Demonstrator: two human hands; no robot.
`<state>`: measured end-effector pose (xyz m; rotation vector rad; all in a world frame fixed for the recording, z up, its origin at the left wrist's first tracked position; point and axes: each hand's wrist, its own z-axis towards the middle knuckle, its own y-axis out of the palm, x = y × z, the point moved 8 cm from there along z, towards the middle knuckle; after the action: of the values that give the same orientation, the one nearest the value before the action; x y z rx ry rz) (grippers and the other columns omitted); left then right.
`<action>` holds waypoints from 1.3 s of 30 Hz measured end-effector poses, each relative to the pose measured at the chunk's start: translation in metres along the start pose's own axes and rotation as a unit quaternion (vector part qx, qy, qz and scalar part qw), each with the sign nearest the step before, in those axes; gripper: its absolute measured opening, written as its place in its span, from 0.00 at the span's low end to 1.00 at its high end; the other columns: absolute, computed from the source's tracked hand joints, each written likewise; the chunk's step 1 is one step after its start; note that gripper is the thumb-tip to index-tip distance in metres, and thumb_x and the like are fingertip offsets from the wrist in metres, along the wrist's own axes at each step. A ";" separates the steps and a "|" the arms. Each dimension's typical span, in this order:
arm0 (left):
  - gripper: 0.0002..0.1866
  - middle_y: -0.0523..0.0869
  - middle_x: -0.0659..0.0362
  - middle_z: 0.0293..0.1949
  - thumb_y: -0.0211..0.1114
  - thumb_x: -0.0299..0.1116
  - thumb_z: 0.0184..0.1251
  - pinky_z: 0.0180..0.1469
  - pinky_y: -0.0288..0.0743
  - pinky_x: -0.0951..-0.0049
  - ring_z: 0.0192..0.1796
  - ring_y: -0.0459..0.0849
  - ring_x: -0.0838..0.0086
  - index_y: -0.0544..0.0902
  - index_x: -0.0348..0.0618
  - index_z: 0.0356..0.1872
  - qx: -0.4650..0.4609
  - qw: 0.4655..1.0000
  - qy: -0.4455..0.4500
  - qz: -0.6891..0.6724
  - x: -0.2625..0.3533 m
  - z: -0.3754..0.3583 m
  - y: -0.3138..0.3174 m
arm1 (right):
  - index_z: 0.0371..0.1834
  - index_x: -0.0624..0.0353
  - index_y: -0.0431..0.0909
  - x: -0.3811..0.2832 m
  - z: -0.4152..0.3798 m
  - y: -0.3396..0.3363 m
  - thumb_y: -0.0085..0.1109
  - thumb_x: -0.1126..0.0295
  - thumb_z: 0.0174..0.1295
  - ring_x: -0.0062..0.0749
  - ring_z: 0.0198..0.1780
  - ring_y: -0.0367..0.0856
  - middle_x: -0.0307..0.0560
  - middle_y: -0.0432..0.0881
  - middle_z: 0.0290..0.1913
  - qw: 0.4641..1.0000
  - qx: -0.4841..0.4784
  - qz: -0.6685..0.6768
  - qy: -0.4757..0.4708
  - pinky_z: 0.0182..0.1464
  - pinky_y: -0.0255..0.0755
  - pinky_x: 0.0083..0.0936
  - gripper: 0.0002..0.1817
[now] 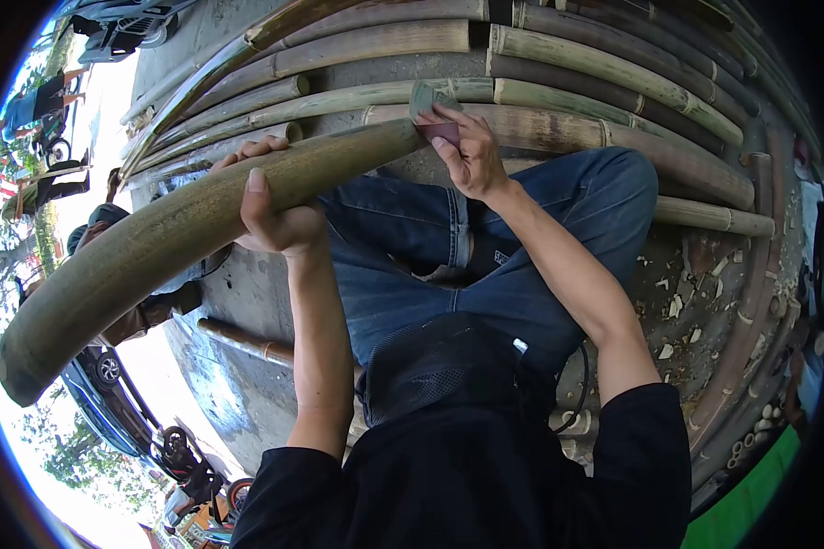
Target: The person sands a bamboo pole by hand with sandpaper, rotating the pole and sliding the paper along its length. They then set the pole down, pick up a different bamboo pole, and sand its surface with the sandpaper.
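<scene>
A thick bamboo pole (169, 224) slants across the view, its near end raised above my crossed legs and its far end at the lower left. My left hand (279, 212) is closed around it near the middle, thumb lying on top. At the pole's upper right end, my right hand (471, 151) pinches a folded sheet of sandpaper (442, 134), reddish-brown on one side and grey-green on the other. The sheet's edge meets the tip of the pole. Part of the sandpaper is hidden behind my fingers.
Several bamboo poles (604, 59) lie side by side on the ground beyond my knees, with more along the right. Pale wood chips (676, 306) litter the concrete at right. Another person (146, 311) sits behind the pole at left. Motorbikes and a car (110, 384) stand farther out.
</scene>
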<state>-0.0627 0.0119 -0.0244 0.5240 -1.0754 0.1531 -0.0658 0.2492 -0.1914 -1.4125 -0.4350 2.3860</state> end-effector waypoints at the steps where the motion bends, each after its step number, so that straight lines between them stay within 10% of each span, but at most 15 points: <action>1: 0.28 0.84 0.42 0.39 0.62 0.37 0.53 0.60 0.79 0.53 0.45 0.85 0.56 0.72 0.34 0.55 -0.001 1.000 -0.001 0.001 0.001 -0.001 0.001 | 0.59 0.55 0.89 0.006 0.000 0.001 0.52 0.60 0.78 0.43 0.72 0.81 0.43 0.90 0.61 1.000 -0.009 -0.019 0.007 0.68 0.68 0.40 0.20; 9: 0.27 0.83 0.46 0.40 0.61 0.39 0.56 0.61 0.78 0.53 0.45 0.86 0.54 0.72 0.36 0.56 -0.002 1.000 -0.014 0.000 -0.002 0.002 0.000 | 0.56 0.57 0.90 0.003 -0.002 0.001 0.53 0.61 0.77 0.45 0.70 0.83 0.48 0.91 0.60 0.999 0.029 0.037 -0.018 0.66 0.72 0.42 0.18; 11: 0.27 0.83 0.46 0.40 0.62 0.40 0.56 0.61 0.78 0.53 0.45 0.86 0.54 0.72 0.36 0.56 -0.002 1.000 -0.013 0.001 0.000 0.001 0.007 | 0.56 0.60 0.90 0.050 -0.010 0.018 0.52 0.61 0.78 0.48 0.69 0.83 0.54 0.90 0.59 0.983 -0.030 0.019 0.181 0.67 0.74 0.46 0.19; 17: 0.28 0.84 0.45 0.38 0.61 0.40 0.56 0.60 0.79 0.55 0.44 0.86 0.54 0.71 0.34 0.56 0.000 1.000 -0.011 0.004 0.001 0.002 0.005 | 0.57 0.64 0.88 -0.021 0.002 0.005 0.53 0.68 0.77 0.54 0.69 0.82 0.59 0.89 0.60 0.991 0.059 0.121 -0.006 0.71 0.74 0.39 0.16; 23: 0.27 0.84 0.45 0.38 0.61 0.39 0.56 0.60 0.79 0.55 0.44 0.87 0.54 0.71 0.34 0.56 -0.002 1.000 -0.012 -0.003 -0.001 0.005 0.004 | 0.52 0.65 0.86 0.066 -0.011 0.026 0.51 0.58 0.79 0.61 0.47 0.87 0.62 0.88 0.46 0.972 -0.037 0.015 0.232 0.50 0.79 0.47 0.21; 28: 0.27 0.84 0.45 0.38 0.61 0.39 0.57 0.59 0.79 0.55 0.43 0.87 0.54 0.70 0.34 0.55 0.004 1.000 -0.013 0.006 -0.002 0.003 0.003 | 0.68 0.68 0.80 -0.033 -0.009 0.021 0.47 0.58 0.82 0.59 0.80 0.67 0.62 0.80 0.71 0.989 0.053 0.127 0.061 0.78 0.67 0.44 0.25; 31: 0.27 0.84 0.45 0.37 0.61 0.40 0.59 0.58 0.79 0.57 0.43 0.86 0.56 0.69 0.33 0.56 0.007 1.000 -0.006 0.010 -0.002 0.007 0.001 | 0.69 0.71 0.78 -0.018 -0.012 0.024 0.48 0.59 0.82 0.59 0.79 0.69 0.63 0.80 0.70 0.997 0.049 0.065 0.017 0.77 0.68 0.45 0.26; 36: 0.20 0.84 0.49 0.39 0.60 0.40 0.64 0.52 0.83 0.57 0.43 0.85 0.61 0.71 0.36 0.50 0.025 0.998 -0.004 0.065 -0.005 0.015 -0.015 | 0.65 0.69 0.79 0.046 -0.018 0.039 0.48 0.62 0.83 0.61 0.79 0.69 0.66 0.77 0.72 0.941 -0.019 0.104 0.323 0.78 0.65 0.43 0.22; 39: 0.18 0.84 0.49 0.38 0.60 0.41 0.65 0.51 0.82 0.59 0.43 0.85 0.62 0.76 0.34 0.45 0.049 0.996 0.000 0.079 -0.003 0.014 -0.011 | 0.71 0.66 0.77 -0.048 -0.010 0.030 0.50 0.62 0.82 0.61 0.80 0.67 0.65 0.72 0.77 0.995 0.049 0.060 0.065 0.76 0.68 0.47 0.23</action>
<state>-0.0711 -0.0037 -0.0253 0.5269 -1.1134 0.3455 -0.0397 0.2023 -0.1713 -1.5780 -0.2025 2.3544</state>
